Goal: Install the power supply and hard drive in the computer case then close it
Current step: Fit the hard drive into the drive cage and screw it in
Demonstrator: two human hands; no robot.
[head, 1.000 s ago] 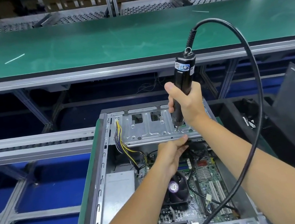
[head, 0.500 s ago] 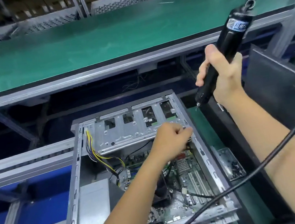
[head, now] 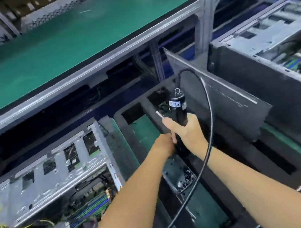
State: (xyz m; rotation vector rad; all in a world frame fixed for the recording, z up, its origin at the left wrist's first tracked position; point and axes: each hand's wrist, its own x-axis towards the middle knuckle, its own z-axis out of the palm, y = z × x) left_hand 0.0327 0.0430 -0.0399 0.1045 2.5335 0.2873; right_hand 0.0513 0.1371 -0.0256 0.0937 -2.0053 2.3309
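Head view, left to right: computer case [head: 53, 183] lying open, left of both hands. Left hand [head: 162, 145] at driver tip, likely seating 1 screw; finger state indeterminate. Right hand [head: 186, 132] clenched around electric screwdriver [head: 178, 117], upright above screw tray [head: 180, 177].

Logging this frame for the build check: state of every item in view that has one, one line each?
computer case: side open, no panel on.
electric screwdriver: upright, gripped by right hand, off the case.
left hand: at the screwdriver's lower end; grip unclear.
screw tray: holds dark screws at its near end.
side panel: standing on edge, off the case.
second case: open, at right.
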